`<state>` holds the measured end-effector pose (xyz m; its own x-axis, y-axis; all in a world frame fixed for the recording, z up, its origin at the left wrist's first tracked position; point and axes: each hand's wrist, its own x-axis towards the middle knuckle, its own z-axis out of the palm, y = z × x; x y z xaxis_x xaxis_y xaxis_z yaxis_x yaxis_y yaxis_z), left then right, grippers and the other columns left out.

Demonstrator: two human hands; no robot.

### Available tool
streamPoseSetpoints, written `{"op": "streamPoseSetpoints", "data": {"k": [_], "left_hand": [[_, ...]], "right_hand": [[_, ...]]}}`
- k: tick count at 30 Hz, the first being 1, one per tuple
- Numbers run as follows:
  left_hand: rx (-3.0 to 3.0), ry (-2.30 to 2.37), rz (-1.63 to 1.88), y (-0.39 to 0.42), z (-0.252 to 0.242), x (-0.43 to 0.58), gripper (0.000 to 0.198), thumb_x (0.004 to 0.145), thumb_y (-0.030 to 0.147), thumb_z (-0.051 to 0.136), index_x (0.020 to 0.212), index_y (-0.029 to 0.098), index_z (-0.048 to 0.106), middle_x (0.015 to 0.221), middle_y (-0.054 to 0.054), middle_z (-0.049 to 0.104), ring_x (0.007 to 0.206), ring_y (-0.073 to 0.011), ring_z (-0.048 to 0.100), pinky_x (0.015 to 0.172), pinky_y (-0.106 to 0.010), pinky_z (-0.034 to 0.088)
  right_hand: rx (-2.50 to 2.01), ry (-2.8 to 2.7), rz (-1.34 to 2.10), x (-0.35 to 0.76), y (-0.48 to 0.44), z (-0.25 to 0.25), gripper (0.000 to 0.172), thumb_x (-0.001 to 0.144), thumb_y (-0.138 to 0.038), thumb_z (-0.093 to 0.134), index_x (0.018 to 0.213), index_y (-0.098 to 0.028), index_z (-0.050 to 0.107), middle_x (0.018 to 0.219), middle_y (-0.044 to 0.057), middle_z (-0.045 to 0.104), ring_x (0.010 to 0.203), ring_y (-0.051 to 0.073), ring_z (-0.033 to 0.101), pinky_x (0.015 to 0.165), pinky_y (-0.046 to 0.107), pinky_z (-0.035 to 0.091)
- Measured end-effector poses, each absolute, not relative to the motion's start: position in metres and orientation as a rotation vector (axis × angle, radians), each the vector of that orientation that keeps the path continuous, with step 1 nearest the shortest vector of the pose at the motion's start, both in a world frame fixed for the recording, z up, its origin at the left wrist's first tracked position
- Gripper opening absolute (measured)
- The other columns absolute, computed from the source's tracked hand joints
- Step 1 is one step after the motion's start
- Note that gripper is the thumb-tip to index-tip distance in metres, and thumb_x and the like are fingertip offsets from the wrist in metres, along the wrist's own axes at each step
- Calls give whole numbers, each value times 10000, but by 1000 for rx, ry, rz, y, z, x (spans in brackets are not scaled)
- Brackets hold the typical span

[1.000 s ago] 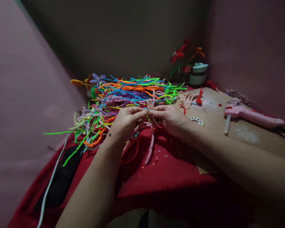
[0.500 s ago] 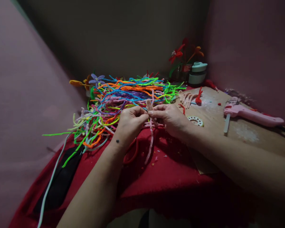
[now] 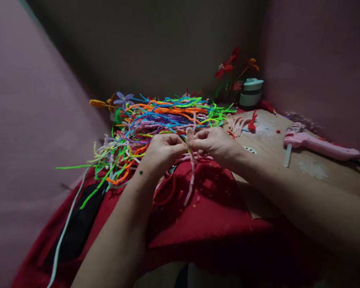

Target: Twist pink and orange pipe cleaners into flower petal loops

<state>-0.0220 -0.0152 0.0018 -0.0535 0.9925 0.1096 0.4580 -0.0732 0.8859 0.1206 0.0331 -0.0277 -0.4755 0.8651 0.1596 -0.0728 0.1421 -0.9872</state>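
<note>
My left hand (image 3: 165, 151) is closed in a pinch at the lower part of a pale pink, bent pipe cleaner (image 3: 189, 134). My right hand (image 3: 216, 145) pinches the same piece from the other side, fingertips close to the left ones. Its folded top sticks up between the hands. Below them a lighter pink pipe cleaner (image 3: 191, 186) runs down over the red cloth; whether it joins the held piece I cannot tell. Red-handled scissors (image 3: 165, 197) lie under my left hand, their blades mostly hidden.
Behind the hands spreads a heap of colourful pipe cleaners (image 3: 168, 108). At right, a cardboard sheet (image 3: 273, 176) bears a pink glue gun (image 3: 324, 146) and bent pale pieces (image 3: 237, 125). A black phone-like slab (image 3: 75, 228) and white cable (image 3: 63, 236) lie left. Pipe-cleaner flowers (image 3: 225, 69) stand behind.
Both hands have shifted slightly, still pinching the pale pink piece. The scissors' red handle shows more now, and my right forearm covers more of the white ring on the cardboard.
</note>
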Motion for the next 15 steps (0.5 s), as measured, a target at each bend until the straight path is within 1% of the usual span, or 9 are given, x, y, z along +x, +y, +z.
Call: {"op": "streamPoseSetpoints", "data": {"k": [4, 7, 9, 12, 15], "left_hand": [[2003, 1882, 1146, -21, -8, -5, 102, 653, 184, 556, 559, 152, 577, 545, 1, 526, 511, -107, 441, 496, -227, 294], [2381, 2106, 1090, -26, -18, 7, 134, 734, 193, 511, 647, 155, 606, 666, -56, 567, 605, -150, 506, 522, -247, 276], [2448, 2107, 1052, -28, -19, 9, 155, 768, 191, 491, 689, 152, 618, 723, -79, 577, 651, -163, 527, 538, -250, 289], [2168, 1894, 1199, -25, -11, 0, 139, 776, 211, 524, 702, 152, 626, 708, -55, 586, 642, -143, 520, 580, -240, 349], [1610, 1487, 1257, -19, -4, -15, 142, 754, 287, 606, 732, 148, 629, 657, -17, 585, 586, -114, 516, 566, -224, 395]], "right_hand": [[-830, -1554, 1420, 117, 32, -33, 218, 643, -234, 624, 477, -151, 509, 443, -29, 440, 416, 55, 335, 423, 239, 208], [-815, -1457, 1448, 113, 32, -38, 283, 638, -275, 647, 452, -158, 470, 422, -43, 401, 415, 49, 315, 429, 238, 205], [-788, -1374, 1512, 112, 34, -40, 293, 627, -265, 660, 447, -161, 454, 416, -52, 379, 407, 45, 298, 424, 237, 198], [-666, -1263, 1642, 114, 37, -39, 213, 620, -210, 657, 495, -154, 494, 448, -51, 397, 419, 49, 319, 424, 229, 232], [-538, -1194, 1735, 116, 40, -36, 133, 626, -186, 663, 575, -142, 549, 480, -58, 401, 433, 46, 325, 430, 217, 258]]}}
